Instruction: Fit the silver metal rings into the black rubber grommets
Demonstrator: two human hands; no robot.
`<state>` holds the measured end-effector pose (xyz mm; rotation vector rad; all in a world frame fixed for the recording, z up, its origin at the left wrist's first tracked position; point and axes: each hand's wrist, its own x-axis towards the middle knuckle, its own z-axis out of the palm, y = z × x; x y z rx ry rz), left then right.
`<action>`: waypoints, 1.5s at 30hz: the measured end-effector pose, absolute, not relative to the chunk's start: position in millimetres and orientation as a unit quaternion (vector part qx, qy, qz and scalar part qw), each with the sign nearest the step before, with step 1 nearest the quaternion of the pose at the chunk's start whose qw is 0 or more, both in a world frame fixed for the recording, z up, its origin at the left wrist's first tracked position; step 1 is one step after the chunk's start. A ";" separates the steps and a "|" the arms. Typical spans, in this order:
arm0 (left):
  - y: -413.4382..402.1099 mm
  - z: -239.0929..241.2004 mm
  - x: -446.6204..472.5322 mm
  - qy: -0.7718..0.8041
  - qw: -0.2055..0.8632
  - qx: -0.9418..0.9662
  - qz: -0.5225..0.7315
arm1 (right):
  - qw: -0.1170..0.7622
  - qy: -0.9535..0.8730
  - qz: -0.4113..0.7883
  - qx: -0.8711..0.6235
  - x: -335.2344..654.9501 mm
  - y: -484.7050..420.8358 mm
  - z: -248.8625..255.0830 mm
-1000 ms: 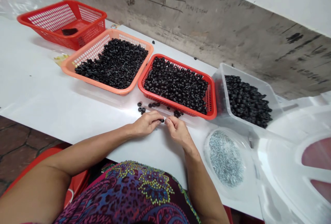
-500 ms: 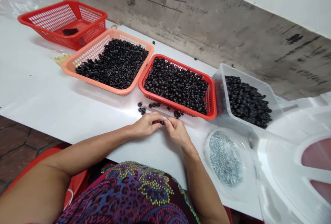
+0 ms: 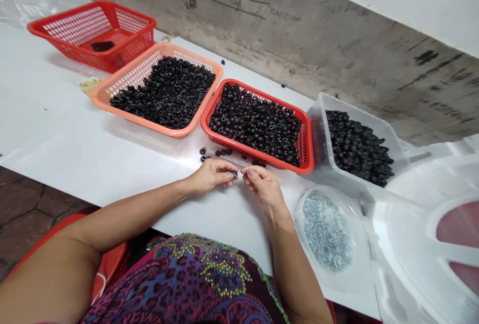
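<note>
Head view first: what are the hands doing, and where is the piece?

– Left hand (image 3: pixel 209 178) pinches a black ring-shaped part (image 3: pixel 235 174) between thumb and fingertip, facing the right hand (image 3: pixel 264 186); that one has thumb and index finger drawn close; whether anything sits between them, I cannot tell.

– How would the part handle?

– Light, I judge, and fairly firm, perhaps rubber or plastic; hardly fragile; its smooth, rounded side might roll or slip, so two fingertips across the outer rim seem the surest hold.

– And the counts?

– One part in the left hand; at least five loose black rings (image 3: pixel 202 151) on the tabletop (image 3: pixel 63 129), just beyond it; past the hands, one orange basket (image 3: pixel 130 119) and one red basket (image 3: pixel 239 144), both heaped uncountably; far left, one more red basket (image 3: pixel 121 37); rightward, one clear tub (image 3: pixel 318 129) of black pieces and one clear dish (image 3: pixel 359 224) of silvery bits (image 3: pixel 325 231), again uncountable.
</note>
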<state>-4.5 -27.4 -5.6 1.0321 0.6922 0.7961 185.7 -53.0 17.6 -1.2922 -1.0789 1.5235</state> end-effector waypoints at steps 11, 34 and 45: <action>-26.7 -2.6 -7.0 0.253 0.848 0.321 0.338 | 0.431 -0.363 0.686 -0.461 191.3 -51.3 19.6; -29.1 2.2 -5.3 0.297 0.828 0.337 0.335 | 0.435 -0.455 0.564 -0.535 182.5 -56.5 21.7; -28.8 0.0 -4.0 0.332 0.788 0.376 0.356 | 0.422 -0.544 0.459 -0.561 175.8 -67.1 35.6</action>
